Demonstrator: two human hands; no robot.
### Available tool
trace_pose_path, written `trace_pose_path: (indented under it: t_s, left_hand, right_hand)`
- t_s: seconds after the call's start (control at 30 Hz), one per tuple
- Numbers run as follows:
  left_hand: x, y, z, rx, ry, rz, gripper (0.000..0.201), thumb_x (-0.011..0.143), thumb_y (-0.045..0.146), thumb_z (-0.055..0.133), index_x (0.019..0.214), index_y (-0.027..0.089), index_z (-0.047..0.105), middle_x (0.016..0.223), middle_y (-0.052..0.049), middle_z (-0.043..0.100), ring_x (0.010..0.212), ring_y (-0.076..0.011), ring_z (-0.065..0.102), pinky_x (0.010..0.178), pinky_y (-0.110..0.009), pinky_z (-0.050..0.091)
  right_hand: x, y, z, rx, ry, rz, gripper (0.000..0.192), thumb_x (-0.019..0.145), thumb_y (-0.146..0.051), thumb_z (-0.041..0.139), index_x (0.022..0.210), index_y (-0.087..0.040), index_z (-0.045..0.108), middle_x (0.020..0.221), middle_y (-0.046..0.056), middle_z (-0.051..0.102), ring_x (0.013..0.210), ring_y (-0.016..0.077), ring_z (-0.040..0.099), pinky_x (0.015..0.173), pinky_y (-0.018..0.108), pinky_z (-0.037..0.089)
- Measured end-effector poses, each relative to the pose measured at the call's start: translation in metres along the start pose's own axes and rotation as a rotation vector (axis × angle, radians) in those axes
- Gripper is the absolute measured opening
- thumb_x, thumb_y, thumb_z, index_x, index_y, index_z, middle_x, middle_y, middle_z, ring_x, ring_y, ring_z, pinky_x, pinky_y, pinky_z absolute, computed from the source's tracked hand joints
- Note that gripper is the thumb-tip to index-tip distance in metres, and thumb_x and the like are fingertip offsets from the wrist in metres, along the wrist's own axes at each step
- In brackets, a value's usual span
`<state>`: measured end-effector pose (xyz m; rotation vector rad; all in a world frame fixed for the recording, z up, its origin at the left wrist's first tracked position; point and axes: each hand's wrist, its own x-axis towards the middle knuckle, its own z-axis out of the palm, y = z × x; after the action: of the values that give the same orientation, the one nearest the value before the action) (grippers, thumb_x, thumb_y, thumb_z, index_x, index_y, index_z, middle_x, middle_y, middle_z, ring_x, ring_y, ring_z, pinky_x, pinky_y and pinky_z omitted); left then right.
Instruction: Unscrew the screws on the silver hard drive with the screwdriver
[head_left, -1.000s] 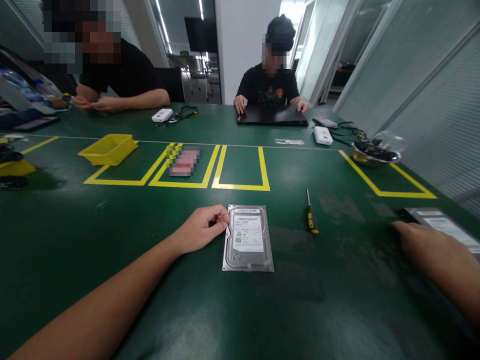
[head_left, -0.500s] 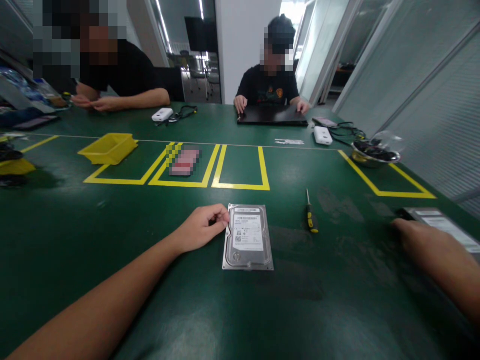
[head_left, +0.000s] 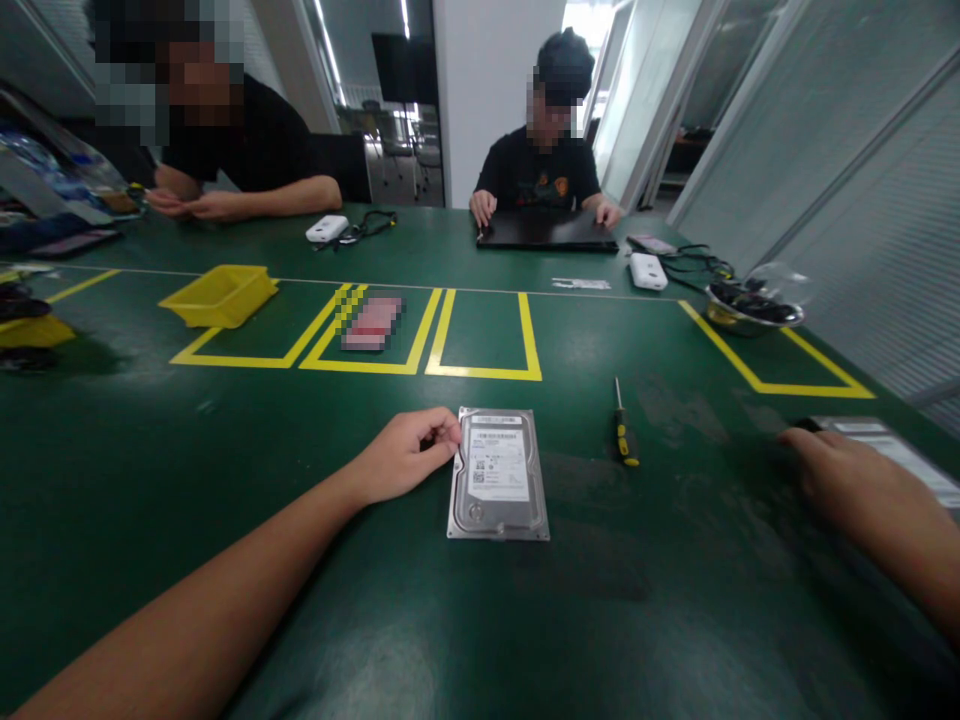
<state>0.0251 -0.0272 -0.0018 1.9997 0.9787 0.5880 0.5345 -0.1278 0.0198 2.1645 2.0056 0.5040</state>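
While touching the left edge of the hard drive point(head_left: 499, 475) on the surface point(head_left: 600, 660) with the left hand point(head_left: 401, 455), best pressing lightly; resting the right hand point(head_left: 859, 485) by the second hard drive point(head_left: 904, 452), being unable to tell either grip's closure

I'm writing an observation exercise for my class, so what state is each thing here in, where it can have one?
Middle hard drive: flat, label up
Right hard drive: label up, partly covered
Left hand: curled, fingertips at middle hard drive's left edge
Right hand: at right hard drive, grip hidden
Screwdriver: lying, tip pointing away
Yellow bin: upright, top open
Metal bowl: upright, holding dark items
Black panel: flat, under co-worker's hands
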Motion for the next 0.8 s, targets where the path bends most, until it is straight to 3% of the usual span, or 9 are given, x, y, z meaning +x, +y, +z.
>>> trace_pose_path:
  t_s: [0.1,0.2,0.3,0.43,0.63,0.8]
  left_hand:
    - [0.000,0.001,0.000,0.000,-0.001,-0.008,0.011,0.090,0.024,0.054,0.090,0.015,0.061,0.083,-0.001,0.065,0.077,-0.0146,0.058,0.071,-0.027,0.043]
    - [-0.001,0.001,0.000,0.010,-0.002,-0.003,0.011,0.090,0.024,0.054,0.091,0.016,0.062,0.084,-0.002,0.065,0.077,-0.0145,0.058,0.071,-0.027,0.044]
    - [-0.001,-0.001,0.000,0.013,-0.006,0.006,0.011,0.091,0.024,0.054,0.091,0.016,0.062,0.085,-0.001,0.065,0.077,-0.0144,0.058,0.071,-0.026,0.044]
    - [-0.001,-0.003,0.000,0.014,-0.010,0.010,0.012,0.092,0.025,0.054,0.092,0.016,0.062,0.084,-0.001,0.065,0.077,-0.0140,0.058,0.071,-0.026,0.044]
    - [-0.002,-0.002,0.000,0.008,-0.007,0.015,0.012,0.092,0.025,0.055,0.091,0.015,0.062,0.084,-0.001,0.065,0.077,-0.0140,0.058,0.071,-0.026,0.043]
    - [-0.003,0.001,0.001,0.027,0.040,0.026,0.013,0.092,0.026,0.055,0.090,0.015,0.062,0.081,-0.001,0.063,0.075,-0.0134,0.056,0.069,-0.026,0.042]
  right_hand:
    - [0.004,-0.011,-0.011,0.070,0.037,-0.067,0.029,0.086,-0.013,0.048,0.110,-0.010,0.065,0.099,0.019,0.068,0.085,0.0300,0.067,0.075,0.038,0.051]
    - [0.008,-0.035,-0.030,0.144,0.109,-0.126,0.028,0.089,-0.015,0.047,0.111,-0.013,0.063,0.106,0.018,0.066,0.089,0.0287,0.065,0.081,0.039,0.051]
    - [0.010,-0.071,-0.058,0.234,0.191,-0.214,0.023,0.093,-0.020,0.045,0.109,-0.017,0.061,0.107,0.014,0.064,0.092,0.0233,0.064,0.084,0.034,0.050]
    - [0.007,-0.126,-0.096,0.490,0.332,-0.423,0.020,0.095,-0.016,0.042,0.104,-0.019,0.059,0.097,0.009,0.063,0.083,0.0183,0.062,0.073,0.030,0.051]
    - [-0.002,-0.190,-0.134,0.888,0.269,-0.549,0.014,0.095,-0.013,0.047,0.100,-0.023,0.057,0.092,0.003,0.064,0.080,0.0135,0.062,0.069,0.025,0.049]
    - [0.000,-0.227,-0.137,1.249,0.135,-0.463,0.008,0.092,-0.017,0.056,0.091,-0.024,0.061,0.083,0.000,0.066,0.073,0.0130,0.061,0.066,0.026,0.048]
